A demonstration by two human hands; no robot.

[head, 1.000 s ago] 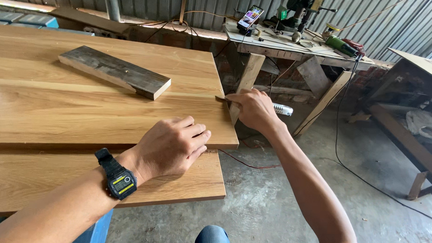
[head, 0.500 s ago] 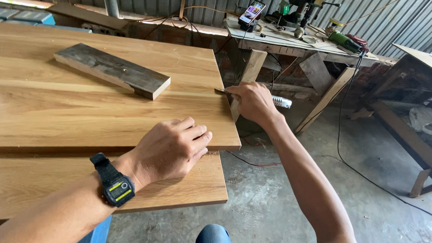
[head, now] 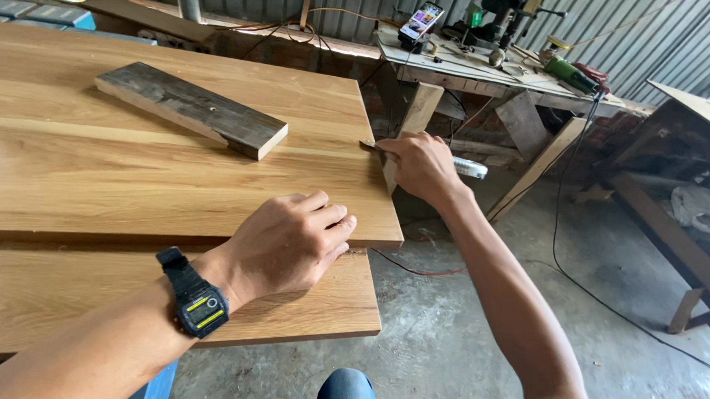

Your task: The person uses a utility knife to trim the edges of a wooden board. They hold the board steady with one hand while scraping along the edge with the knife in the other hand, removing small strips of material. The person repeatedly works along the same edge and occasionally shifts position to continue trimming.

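My left hand (head: pixel 291 240) rests flat, fingers slightly curled, on the near right corner of a large light-wood panel (head: pixel 135 176), with a black watch (head: pixel 196 300) on its wrist. At the panel's right edge my right hand (head: pixel 419 164) is closed on a small tool with a dark blade (head: pixel 370 147). The blade tip lies against the panel's edge and a pale handle end (head: pixel 470 168) sticks out behind the hand. A second wood panel (head: pixel 53 291) lies lower, nearer to me.
A dark weathered plank (head: pixel 193 107) lies on the panel's far part. Beyond it a cluttered workbench (head: pixel 454 65) carries a phone (head: pixel 421 21), power tools and cables. Another bench (head: pixel 688 109) stands at right. Cords trail over the concrete floor (head: pixel 524 323).
Both hands stay where they were on the panel; only the camera view has shifted slightly.
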